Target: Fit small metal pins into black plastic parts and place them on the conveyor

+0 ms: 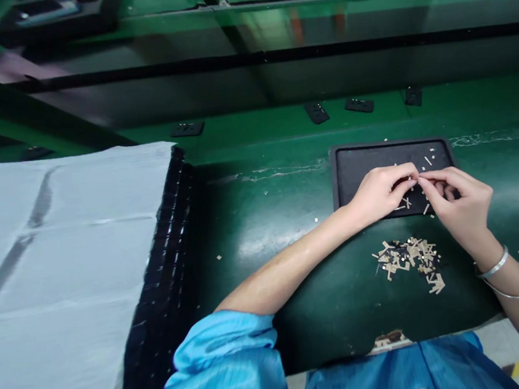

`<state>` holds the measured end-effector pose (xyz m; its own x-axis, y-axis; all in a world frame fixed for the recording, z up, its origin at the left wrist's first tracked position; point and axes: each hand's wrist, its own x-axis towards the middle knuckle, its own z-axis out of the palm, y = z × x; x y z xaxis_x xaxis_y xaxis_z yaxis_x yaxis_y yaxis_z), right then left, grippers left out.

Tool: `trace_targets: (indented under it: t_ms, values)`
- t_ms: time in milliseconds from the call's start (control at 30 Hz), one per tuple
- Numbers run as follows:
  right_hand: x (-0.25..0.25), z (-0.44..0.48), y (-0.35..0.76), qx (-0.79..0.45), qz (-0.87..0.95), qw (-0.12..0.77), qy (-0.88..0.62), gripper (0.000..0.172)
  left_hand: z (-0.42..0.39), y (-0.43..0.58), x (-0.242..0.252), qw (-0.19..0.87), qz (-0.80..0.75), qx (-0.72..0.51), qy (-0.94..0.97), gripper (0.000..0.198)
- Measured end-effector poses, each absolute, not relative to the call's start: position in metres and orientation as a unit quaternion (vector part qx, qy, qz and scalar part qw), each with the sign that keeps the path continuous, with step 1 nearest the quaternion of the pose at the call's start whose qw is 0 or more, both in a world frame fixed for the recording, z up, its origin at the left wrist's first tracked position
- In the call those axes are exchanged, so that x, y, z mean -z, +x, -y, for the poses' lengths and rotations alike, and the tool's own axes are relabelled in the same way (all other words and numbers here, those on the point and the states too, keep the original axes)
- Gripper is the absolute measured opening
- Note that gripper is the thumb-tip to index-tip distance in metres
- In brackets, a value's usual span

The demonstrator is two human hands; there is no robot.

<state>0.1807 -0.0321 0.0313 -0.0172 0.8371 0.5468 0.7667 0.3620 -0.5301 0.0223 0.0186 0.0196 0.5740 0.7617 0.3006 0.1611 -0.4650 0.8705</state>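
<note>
Over a shallow black tray (348,159), my left hand (382,191) and my right hand (459,198) meet at the fingertips. Both hands pinch, thumb against index finger; whatever lies between the tips is too small to make out. Several tiny pale strips and bits (406,202) are scattered in the tray beneath my fingers. Closer to me on the green tabletop lies a loose pile of small beige and dark pieces (407,256), some L-shaped. Two silver bangles circle my right wrist.
On the left rises a stack of black trays (164,260) topped with pale, sheet-like covers (80,256). Several small black plates (359,105) lie along the back of the green table (269,193). A green shelf (323,5) spans above, bearing a dark tray (60,17).
</note>
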Motion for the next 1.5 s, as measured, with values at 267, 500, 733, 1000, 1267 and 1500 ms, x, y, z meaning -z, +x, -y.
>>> trace_targets:
  t_ms: [267, 500, 733, 1000, 1267, 1500]
  values:
    - [-0.029, 0.031, 0.182, -0.012, 0.728, 0.405, -0.553, 0.009, -0.017, 0.023, -0.024, 0.465, -0.323, -0.318, 0.761, 0.011]
    - [-0.022, 0.018, 0.200, 0.001, 0.673, 0.408, -0.617, 0.009, -0.017, 0.023, -0.025, 0.504, -0.347, -0.353, 0.708, 0.011]
    - [-0.025, 0.025, 0.189, 0.071, 0.749, 0.388, -0.532, 0.006, -0.017, 0.025, -0.021, 0.452, -0.367, -0.349, 0.734, 0.009]
    - [-0.020, 0.028, 0.183, 0.087, 0.771, 0.362, -0.516, 0.004, -0.014, 0.024, -0.015, 0.338, -0.358, -0.308, 0.814, 0.014]
    - [-0.019, 0.028, 0.182, 0.089, 0.771, 0.348, -0.525, 0.009, -0.013, 0.025, -0.014, 0.319, -0.357, -0.283, 0.831, 0.015]
    - [-0.018, 0.027, 0.184, 0.055, 0.783, 0.360, -0.504, 0.010, -0.013, 0.025, -0.013, 0.322, -0.380, -0.292, 0.816, 0.015]
